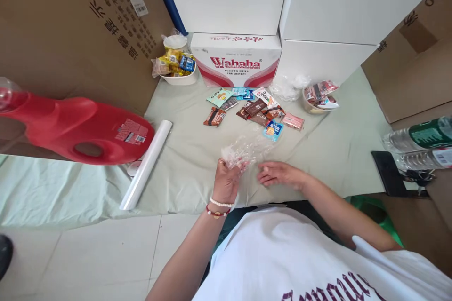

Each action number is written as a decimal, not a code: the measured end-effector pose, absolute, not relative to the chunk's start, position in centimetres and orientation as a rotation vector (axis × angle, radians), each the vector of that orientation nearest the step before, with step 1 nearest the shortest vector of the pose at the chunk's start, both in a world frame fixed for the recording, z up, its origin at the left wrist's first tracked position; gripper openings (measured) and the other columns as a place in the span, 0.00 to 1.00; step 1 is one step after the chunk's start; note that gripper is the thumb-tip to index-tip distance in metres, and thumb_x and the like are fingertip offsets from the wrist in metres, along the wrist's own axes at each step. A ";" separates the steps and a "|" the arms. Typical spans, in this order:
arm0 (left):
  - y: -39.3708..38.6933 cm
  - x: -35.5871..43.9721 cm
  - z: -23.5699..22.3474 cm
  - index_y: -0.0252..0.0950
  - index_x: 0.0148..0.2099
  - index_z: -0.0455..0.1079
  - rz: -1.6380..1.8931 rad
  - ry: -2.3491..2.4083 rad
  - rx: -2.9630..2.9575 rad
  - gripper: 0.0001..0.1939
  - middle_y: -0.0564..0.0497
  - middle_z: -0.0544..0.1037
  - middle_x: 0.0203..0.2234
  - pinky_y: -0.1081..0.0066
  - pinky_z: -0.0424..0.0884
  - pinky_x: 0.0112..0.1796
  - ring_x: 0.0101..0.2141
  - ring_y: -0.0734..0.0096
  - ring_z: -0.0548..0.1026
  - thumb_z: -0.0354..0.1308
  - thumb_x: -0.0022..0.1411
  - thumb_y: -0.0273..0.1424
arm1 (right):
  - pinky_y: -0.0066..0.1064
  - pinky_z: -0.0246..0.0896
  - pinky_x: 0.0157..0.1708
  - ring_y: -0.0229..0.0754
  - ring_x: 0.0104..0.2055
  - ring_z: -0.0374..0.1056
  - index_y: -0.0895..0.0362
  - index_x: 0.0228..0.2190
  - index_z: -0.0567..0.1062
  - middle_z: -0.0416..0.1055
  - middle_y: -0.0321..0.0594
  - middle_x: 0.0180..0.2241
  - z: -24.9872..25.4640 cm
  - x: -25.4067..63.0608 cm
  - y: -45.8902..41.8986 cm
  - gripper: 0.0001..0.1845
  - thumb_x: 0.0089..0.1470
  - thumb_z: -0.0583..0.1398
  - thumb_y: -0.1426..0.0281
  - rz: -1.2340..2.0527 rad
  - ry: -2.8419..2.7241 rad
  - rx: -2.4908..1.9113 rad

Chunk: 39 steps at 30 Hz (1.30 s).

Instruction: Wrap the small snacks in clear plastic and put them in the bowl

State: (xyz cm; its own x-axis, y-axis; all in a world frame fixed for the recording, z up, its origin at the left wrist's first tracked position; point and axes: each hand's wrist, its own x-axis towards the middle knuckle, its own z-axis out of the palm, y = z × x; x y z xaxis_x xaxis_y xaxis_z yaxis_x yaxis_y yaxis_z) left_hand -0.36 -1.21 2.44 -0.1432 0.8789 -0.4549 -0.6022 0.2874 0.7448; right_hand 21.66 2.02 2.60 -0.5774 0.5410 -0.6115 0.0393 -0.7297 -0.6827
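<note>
My left hand [226,179], with bead bracelets on the wrist, is closed round one end of a crumpled clear plastic bag [247,149] on the pale green cloth [190,160]. My right hand [278,173] lies flat beside it, fingers stretched out toward the bag, holding nothing. Just beyond the bag lie several small snack packets [254,109] in brown, blue, green and pink wrappers.
A roll of clear bags [145,166] lies left, next to a red jug [74,128] on its side. A white bowl of snacks [176,67] and a Wahaha box [236,59] stand behind. Another bowl of packets [319,96], water bottles [420,143] and cardboard boxes sit right.
</note>
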 end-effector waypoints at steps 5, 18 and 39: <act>-2.0 1.4 1.5 0.40 0.43 0.65 1.342 1.272 0.391 0.29 0.53 0.79 0.39 0.67 0.73 0.41 0.38 0.70 0.78 0.77 0.42 0.35 | 0.36 0.72 0.46 0.39 0.40 0.75 0.53 0.37 0.77 0.78 0.35 0.36 0.6 16.5 1.1 0.26 0.40 0.78 0.56 2.003 -0.506 -1.051; -5.3 -3.3 1.2 0.39 0.41 0.66 1.442 1.725 0.618 0.18 0.56 0.73 0.31 0.73 0.68 0.35 0.32 0.75 0.73 0.69 0.53 0.40 | 0.28 0.61 0.31 0.34 0.28 0.62 0.53 0.31 0.75 0.66 0.30 0.26 1.7 19.7 2.5 0.20 0.42 0.75 0.57 1.684 -0.548 -1.118; 0.5 -1.4 -1.8 0.41 0.39 0.62 1.221 1.458 0.614 0.16 0.59 0.71 0.24 0.77 0.59 0.19 0.19 0.78 0.69 0.59 0.62 0.47 | 0.30 0.69 0.32 0.37 0.31 0.68 0.53 0.31 0.73 0.71 0.34 0.31 1.8 22.2 3.0 0.21 0.44 0.73 0.54 1.606 -0.632 -1.412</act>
State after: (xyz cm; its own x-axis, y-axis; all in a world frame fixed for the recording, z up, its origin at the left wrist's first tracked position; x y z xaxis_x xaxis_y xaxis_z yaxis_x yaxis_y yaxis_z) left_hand -1.42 0.45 -1.80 -0.2811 0.8731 -0.3984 -0.2389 0.3384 0.9102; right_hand 22.24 3.05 1.79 0.0341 0.8586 -0.5115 -0.2798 -0.4831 -0.8297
